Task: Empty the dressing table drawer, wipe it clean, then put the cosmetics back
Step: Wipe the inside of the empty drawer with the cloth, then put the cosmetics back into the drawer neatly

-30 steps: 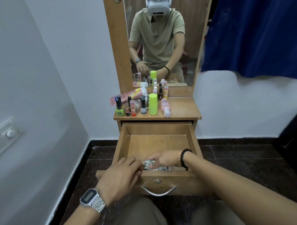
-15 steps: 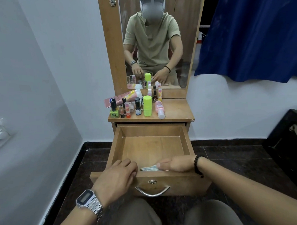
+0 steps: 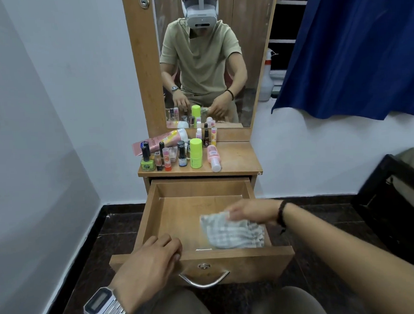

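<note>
The wooden drawer (image 3: 180,219) of the dressing table is pulled out and holds only a checked grey-and-white cloth (image 3: 233,231) at its front right. My right hand (image 3: 251,212) grips the cloth's upper edge inside the drawer. My left hand (image 3: 149,263) rests on the drawer's front panel, fingers curled over its top edge. Several cosmetics stand on the table top (image 3: 237,158): a lime green stick (image 3: 196,152), a green nail polish bottle (image 3: 147,163), a pink tube (image 3: 160,141) lying down and a pink bottle (image 3: 213,157) on its side.
A mirror (image 3: 206,62) above the table top reflects a person in a headset. A blue curtain (image 3: 350,51) hangs at the right. A dark piece of furniture (image 3: 393,210) stands low at the right. White walls close in left and behind; the floor is dark tile.
My right hand has moved with the cloth from the drawer's front middle to the right and lifted it, so the cloth now hangs spread out. My left hand stays on the drawer front.
</note>
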